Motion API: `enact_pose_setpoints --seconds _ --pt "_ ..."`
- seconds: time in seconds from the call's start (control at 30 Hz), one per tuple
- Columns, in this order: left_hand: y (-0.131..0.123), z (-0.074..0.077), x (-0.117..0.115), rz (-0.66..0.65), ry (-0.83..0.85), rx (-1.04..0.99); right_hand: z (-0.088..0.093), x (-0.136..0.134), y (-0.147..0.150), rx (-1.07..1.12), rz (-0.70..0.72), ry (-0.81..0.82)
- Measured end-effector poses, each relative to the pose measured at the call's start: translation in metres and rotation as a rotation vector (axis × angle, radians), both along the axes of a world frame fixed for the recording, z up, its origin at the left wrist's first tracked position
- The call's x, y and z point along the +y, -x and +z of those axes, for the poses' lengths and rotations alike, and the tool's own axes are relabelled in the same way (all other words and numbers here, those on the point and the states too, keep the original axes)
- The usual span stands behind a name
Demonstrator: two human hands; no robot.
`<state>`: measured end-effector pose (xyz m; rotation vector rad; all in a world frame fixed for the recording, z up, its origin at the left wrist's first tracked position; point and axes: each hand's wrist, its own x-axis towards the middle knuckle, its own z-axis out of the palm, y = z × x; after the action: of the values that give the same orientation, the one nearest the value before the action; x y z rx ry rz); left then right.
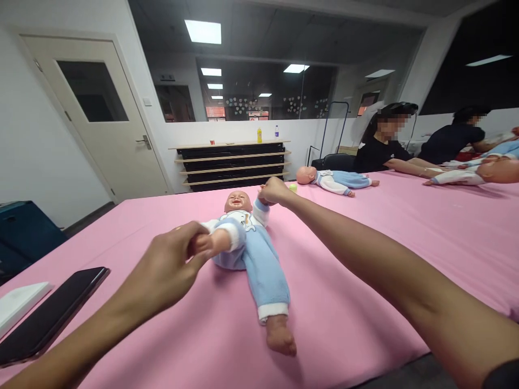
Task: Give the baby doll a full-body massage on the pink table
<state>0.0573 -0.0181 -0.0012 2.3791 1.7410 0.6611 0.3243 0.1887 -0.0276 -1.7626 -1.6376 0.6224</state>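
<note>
A baby doll [259, 265] in a light blue and white outfit lies on its back, its head away from me. My left hand [172, 262] is closed around the foot of one raised, bent leg. With my right hand [274, 192] I grip the doll's hand on the right side, and that arm is lifted. The doll's other leg stretches toward me, its bare foot [280, 336] resting on the pink table cover [344, 319]. My fingers partly hide both the held foot and the held hand.
A black phone [52, 313] and a white flat box [22, 305] lie at the left. A second doll [338, 180] and a small green object [293, 187] are farther back. Two people [385, 140] sit at the right near another doll [482, 174].
</note>
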Motion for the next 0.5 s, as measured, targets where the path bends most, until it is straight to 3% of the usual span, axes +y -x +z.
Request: enact_pose_setpoints --seconds 0.13,0.27,0.4,0.5 --pt "-0.046 -0.009 0.042 -0.137 0.055 -0.045 0.022 -0.004 0.053 -0.263 0.193 0.169" --pt "-0.059 -0.027 0.065 -0.183 0.096 -0.098 0.020 -0.005 0.083 -0.350 0.317 0.263" --pt "-0.043 -0.023 0.063 -0.166 0.126 -0.156 0.019 0.003 0.074 -0.327 0.312 0.245" --pt "-0.012 -0.010 0.042 -0.098 0.122 -0.187 0.024 0.013 0.037 -0.242 0.235 0.204"
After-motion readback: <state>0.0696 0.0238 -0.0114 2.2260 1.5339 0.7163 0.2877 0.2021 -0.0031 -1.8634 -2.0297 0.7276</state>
